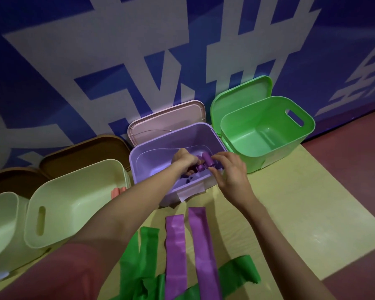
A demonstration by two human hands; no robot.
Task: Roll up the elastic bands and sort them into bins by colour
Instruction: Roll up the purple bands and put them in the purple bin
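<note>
Blue lettered wall, pale mat; both hands gripping purple rolls over purple bin.

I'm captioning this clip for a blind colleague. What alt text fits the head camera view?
Over the open purple bin, the left hand and right hand hold rolled purple bands. An empty green bin stands to its right, cream bins to its left. Flat purple bands and green bands lie nearer the camera.
</note>
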